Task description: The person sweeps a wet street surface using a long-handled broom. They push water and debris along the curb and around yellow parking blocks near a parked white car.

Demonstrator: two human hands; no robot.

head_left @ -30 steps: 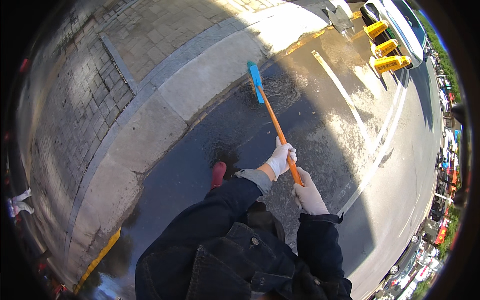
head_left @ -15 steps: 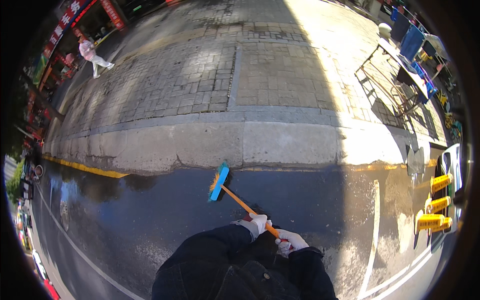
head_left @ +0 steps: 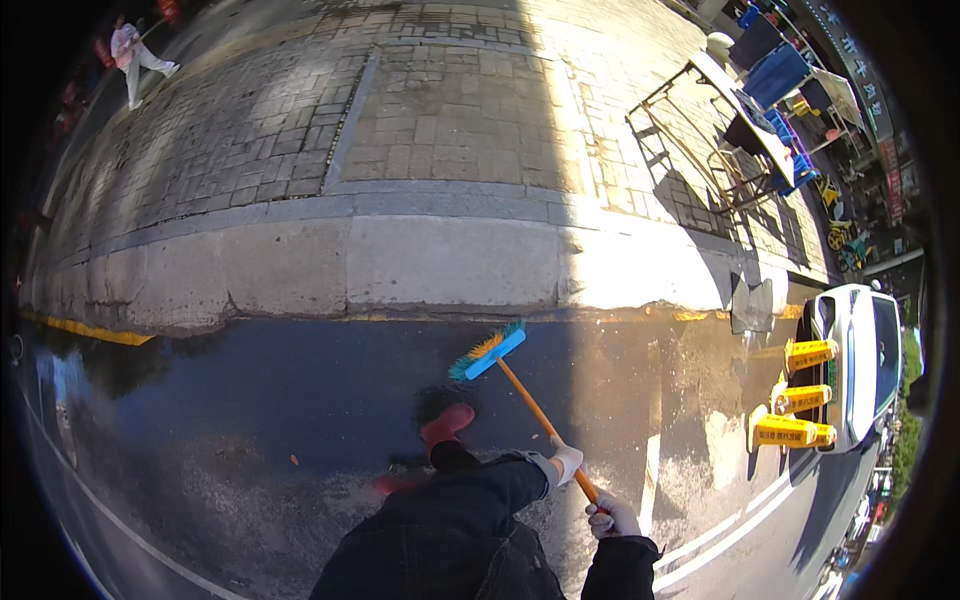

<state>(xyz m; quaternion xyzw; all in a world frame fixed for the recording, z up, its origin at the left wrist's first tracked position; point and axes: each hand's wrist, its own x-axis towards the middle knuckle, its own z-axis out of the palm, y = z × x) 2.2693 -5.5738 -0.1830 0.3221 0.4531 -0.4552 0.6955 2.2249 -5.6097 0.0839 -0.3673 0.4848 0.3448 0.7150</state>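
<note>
A broom with a blue head [head_left: 497, 353] and an orange handle [head_left: 527, 397] slants up and left from my hands. Its green and orange bristles lie on the dark, wet-looking road close to the kerb. Wearing a white glove, my left hand [head_left: 567, 460] is closed round the middle of the handle. My right hand [head_left: 612, 517], also gloved in white, grips the handle lower down, nearer my body. A red boot [head_left: 447, 424] of mine shows on the road left of the handle.
A pale stone kerb [head_left: 450, 262] runs across ahead, with brick paving beyond. Several yellow barriers [head_left: 790, 431] stand at right beside a white car [head_left: 858, 365]. A metal-framed table [head_left: 745, 115] with blue items is at far right. A person [head_left: 135, 60] walks at far left.
The broom head has moved right along the kerb, and its handle has swung to lean the head less far left. My view has shifted right. Both hands still hold the handle.
</note>
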